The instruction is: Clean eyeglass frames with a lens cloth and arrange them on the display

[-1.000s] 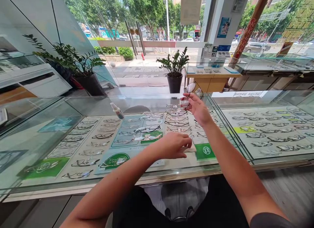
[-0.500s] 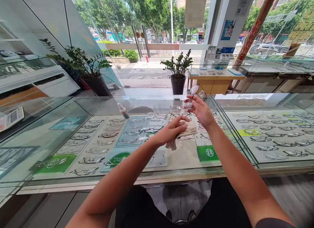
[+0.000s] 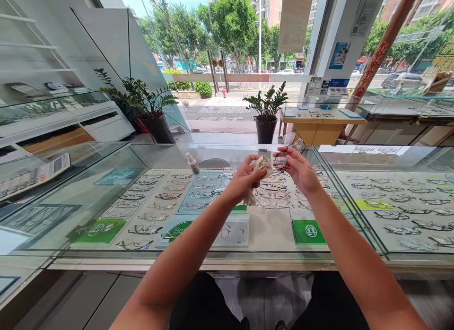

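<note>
My right hand pinches a pair of thin-framed eyeglasses, held up above the glass counter with one lens over the other. Close on its left, my left hand is closed on a crumpled beige cloth, whose loose end hangs below the palm. The cloth is near the lower lens; whether they touch I cannot tell. A small white spray bottle stands on the counter to the left of my hands.
The glass display counter runs across in front of me, with rows of eyeglasses and green cards under its top. Potted plants stand beyond it by the window. A calculator-like device lies at the far left.
My left hand has risen with the cloth, which is now bunched up and closer to the eyeglasses. My right hand still holds the eyeglasses. The view has shifted slightly left and up.
</note>
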Tool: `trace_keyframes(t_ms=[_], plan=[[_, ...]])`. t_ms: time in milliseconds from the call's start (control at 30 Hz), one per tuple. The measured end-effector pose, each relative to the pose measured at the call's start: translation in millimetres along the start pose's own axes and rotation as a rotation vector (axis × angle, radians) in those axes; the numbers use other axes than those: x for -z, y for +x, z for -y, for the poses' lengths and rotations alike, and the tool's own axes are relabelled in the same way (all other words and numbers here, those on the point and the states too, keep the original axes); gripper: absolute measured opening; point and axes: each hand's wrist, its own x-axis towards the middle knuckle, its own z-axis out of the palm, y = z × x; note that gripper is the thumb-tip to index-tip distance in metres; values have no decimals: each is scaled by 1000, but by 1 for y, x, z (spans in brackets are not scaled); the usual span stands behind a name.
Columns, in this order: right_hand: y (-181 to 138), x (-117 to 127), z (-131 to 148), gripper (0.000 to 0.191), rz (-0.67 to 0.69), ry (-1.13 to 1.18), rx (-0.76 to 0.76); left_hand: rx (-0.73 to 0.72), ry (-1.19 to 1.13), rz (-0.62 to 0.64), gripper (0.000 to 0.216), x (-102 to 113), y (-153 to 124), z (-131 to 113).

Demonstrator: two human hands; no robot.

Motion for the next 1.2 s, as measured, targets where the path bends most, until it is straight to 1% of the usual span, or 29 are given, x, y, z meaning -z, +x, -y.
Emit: trace_keyframes(t_ms=[100,167,333,500,600,700,867,1200], plan=[[-3,-4,4,33,12,-15,4,4,15,-63,49,1,2,-2],[-5,-7,8,33,15,-14,11,-1,11,-104,47,1,3,-2],[-12,-14,18,31,47,28,31,-84,-48,-126,43,2,6,3],[-13,-16,16,35,74,40,-11,-196,37,-165,43,6,9,8],[-13,-16,12,33,75,32,-32,-278,115,-187,43,5,8,6],[-13,-16,10,32,69,26,-26,-316,185,-193,40,3,5,3],[-14,-16,13,30,72,25,-2,-340,231,-197,35,3,5,3],[-15,-19,12,32,113,-26,-13,-310,279,-190,36,2,4,4]])
